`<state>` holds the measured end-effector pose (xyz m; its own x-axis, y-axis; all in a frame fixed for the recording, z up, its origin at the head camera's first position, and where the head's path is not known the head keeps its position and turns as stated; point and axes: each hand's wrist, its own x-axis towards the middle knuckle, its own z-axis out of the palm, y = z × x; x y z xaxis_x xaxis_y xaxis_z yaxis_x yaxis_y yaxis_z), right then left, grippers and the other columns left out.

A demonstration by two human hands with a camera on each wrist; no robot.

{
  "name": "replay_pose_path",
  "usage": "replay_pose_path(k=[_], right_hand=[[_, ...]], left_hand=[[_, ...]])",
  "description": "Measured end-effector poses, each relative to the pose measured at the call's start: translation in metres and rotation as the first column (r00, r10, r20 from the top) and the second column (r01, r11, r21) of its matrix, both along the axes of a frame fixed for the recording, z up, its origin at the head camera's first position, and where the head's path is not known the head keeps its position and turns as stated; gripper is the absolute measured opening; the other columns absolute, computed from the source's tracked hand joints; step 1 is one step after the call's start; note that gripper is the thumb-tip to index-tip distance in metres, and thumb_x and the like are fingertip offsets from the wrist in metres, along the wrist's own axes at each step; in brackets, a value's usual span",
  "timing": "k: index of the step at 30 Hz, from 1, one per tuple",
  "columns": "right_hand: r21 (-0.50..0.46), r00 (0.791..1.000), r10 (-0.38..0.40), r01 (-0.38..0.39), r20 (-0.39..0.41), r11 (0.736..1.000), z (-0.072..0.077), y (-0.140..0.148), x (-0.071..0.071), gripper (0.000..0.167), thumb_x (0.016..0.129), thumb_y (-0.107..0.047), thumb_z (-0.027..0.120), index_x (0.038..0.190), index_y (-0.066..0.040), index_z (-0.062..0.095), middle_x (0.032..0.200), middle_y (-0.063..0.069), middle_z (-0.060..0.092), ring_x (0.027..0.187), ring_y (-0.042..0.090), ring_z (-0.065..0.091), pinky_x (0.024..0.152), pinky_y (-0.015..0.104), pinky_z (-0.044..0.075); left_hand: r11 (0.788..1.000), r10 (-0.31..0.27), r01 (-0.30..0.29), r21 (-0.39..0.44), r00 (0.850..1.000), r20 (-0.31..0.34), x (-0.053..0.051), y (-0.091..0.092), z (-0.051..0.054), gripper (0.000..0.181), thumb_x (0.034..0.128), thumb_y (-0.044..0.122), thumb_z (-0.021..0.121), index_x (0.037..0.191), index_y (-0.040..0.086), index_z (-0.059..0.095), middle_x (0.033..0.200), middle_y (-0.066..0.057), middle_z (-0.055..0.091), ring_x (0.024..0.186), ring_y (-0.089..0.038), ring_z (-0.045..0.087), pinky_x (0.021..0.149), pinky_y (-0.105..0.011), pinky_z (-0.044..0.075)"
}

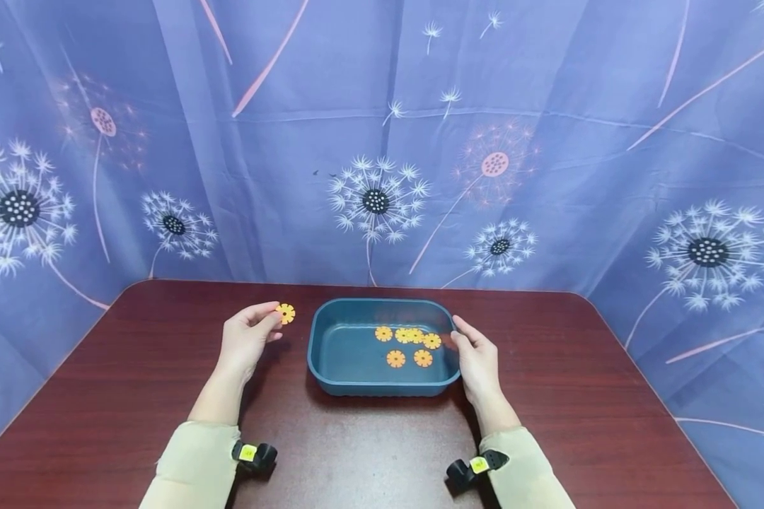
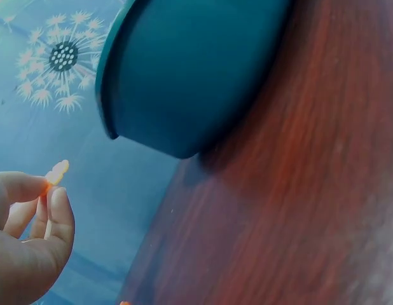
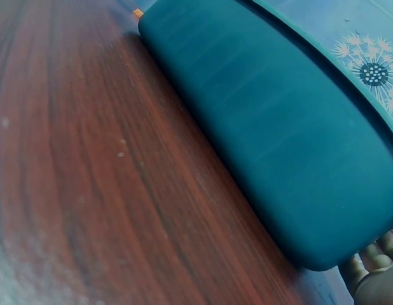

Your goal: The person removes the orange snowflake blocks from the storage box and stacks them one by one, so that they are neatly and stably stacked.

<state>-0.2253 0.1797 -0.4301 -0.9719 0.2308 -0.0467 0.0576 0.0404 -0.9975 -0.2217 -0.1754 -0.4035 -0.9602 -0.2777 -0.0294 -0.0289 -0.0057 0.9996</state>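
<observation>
1. Fingers of the right hand (image 1: pixel 480 360) grip the right end of one blue-green bin (image 1: pixel 382 389); its long axis runs left to right on the table (image 1: pixel 369 452).
2. Left hand (image 1: pixel 245 343): thumb and fingertips clamped on one yellow notched disc (image 1: pixel 285 314), left of the bin, flat face toward the near side, edge-on in the left wrist view.
3. Six more discs (image 1: pixel 395 359) lie inside, from the bin's middle rightward: two nearer, four farther, two of these seemingly overlapping.
4. Dandelion-patterned curtain (image 1: pixel 293 177) hangs beyond the far edge.

Pale glare on near tabletop (image 1: pixel 369 449); wrist views soft
</observation>
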Motion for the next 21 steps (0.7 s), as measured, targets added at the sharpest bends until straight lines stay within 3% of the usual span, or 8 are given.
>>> replay_pose_path(k=[5, 12, 21], right_hand=[[-0.002, 1.0, 0.006, -0.006, 0.002, 1.0, 0.0, 0.001, 0.001, 0.04, 0.095, -0.011, 0.05, 0.135, -0.01, 0.053, 0.138, 0.012, 0.052, 0.097, 0.017, 0.066, 0.107, 0.039, 0.036], [-0.017, 1.0, 0.02, -0.02, -0.007, 1.0, 0.001, 0.002, 0.001, 0.04, 0.096, -0.011, 0.05, 0.136, -0.009, 0.051, 0.138, 0.016, 0.051, 0.089, 0.007, 0.067, 0.107, 0.039, 0.036], [0.01, 1.0, 0.005, -0.005, 0.015, 1.0, 0.0, 0.001, 0.001, 0.04, 0.095, -0.012, 0.05, 0.135, -0.011, 0.053, 0.135, 0.017, 0.054, 0.091, 0.009, 0.066, 0.107, 0.037, 0.035]], left_hand=[[0.999, 0.032, -0.032, 0.02, 0.999, 0.02, -0.001, -0.009, -0.002, 0.035, 0.0892, 0.004, 0.061, 0.122, -0.008, 0.057, 0.075, 0.011, 0.063, 0.065, -0.001, 0.063, 0.061, -0.017, 0.055], [0.998, 0.045, -0.047, 0.032, 0.996, 0.072, 0.001, -0.02, -0.002, 0.035, 0.0878, 0.007, 0.064, 0.119, -0.007, 0.058, 0.069, 0.011, 0.065, 0.06, -0.003, 0.064, 0.058, -0.018, 0.053], [0.999, 0.03, -0.037, 0.039, 0.988, 0.152, 0.007, -0.043, -0.003, 0.042, 0.091, 0.007, 0.059, 0.129, -0.008, 0.051, 0.072, 0.011, 0.063, 0.062, -0.002, 0.064, 0.065, -0.02, 0.056]])
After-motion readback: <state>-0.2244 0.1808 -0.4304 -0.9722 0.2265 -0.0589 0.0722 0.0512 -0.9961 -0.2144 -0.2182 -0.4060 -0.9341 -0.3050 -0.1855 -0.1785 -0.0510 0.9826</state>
